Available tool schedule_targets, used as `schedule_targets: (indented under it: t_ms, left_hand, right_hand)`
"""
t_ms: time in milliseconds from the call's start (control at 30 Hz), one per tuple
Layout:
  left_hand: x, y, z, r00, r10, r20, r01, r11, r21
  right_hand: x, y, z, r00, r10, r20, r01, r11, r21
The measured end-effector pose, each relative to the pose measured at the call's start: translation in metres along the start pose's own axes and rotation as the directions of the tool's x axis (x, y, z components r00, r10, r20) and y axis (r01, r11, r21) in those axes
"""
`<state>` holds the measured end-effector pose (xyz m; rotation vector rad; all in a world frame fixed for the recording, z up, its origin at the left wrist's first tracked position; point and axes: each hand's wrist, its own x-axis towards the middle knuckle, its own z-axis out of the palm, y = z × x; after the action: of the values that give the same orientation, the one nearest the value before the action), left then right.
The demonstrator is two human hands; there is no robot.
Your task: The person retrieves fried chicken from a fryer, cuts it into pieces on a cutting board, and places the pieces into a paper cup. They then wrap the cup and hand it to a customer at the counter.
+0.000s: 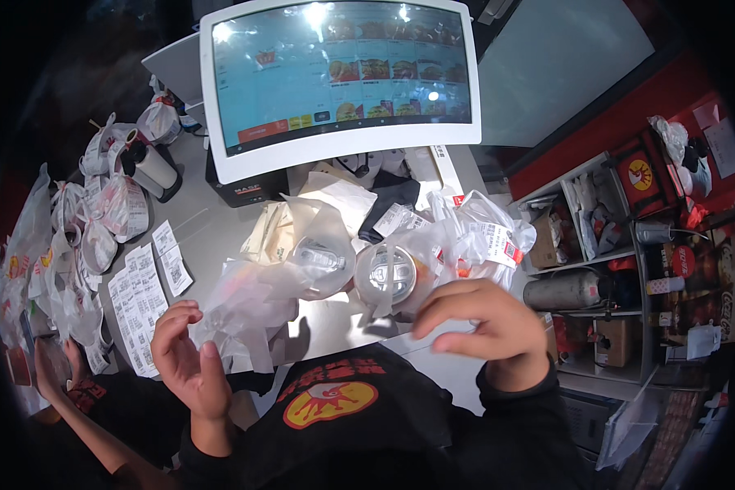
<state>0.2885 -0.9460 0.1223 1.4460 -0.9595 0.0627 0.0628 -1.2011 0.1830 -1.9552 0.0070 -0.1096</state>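
My left hand (193, 361) is raised with its fingers curled apart and nothing in it, just in front of a translucent plastic bag (245, 306) on the counter. My right hand (484, 321) hangs empty, fingers bent and spread, to the right of a lidded can or cup in clear plastic (393, 274). Beside that stands a similar bagged drink (320, 260), near folded cream paper bags (268, 236). Behind my right hand lies a knotted white plastic bag (484, 236) with a printed slip on it.
A white-framed touchscreen (343, 73) stands at the back. Printed slips (138, 306) lie at the left, near tied takeaway bags (119, 208) and a label roll holder (153, 168). A co-worker's hands (58, 367) are at the far left. Shelves with a metal cylinder (563, 291) stand at the right.
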Motion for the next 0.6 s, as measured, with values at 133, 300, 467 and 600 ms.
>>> schedule_targets:
  t_ms: [133, 300, 467, 600]
  left_hand:
    - [0.058, 0.016, 0.066, 0.894, 0.006, 0.448, -0.001, 1.0, -0.011]
    - [0.073, 0.005, 0.174, 0.639, -0.069, 0.766, 0.068, 0.997, 0.034]
    - [0.067, -0.011, 0.181, 0.35, 0.111, 0.93, -0.106, 0.991, -0.079]
    - [0.051, -0.02, 0.184, 0.417, 0.249, 0.874, -0.181, 0.965, -0.189]
  right_hand:
    - [-0.029, 0.003, -0.066, 0.877, 0.176, -0.447, -0.277, 0.946, -0.17]
    - [-0.033, 0.036, -0.076, 0.888, 0.073, -0.454, -0.259, 0.895, -0.363]
    - [-0.022, 0.05, -0.069, 0.906, 0.047, -0.421, -0.258, 0.85, -0.459]
    - [-0.016, 0.053, -0.049, 0.886, 0.076, -0.457, -0.33, 0.797, -0.506]
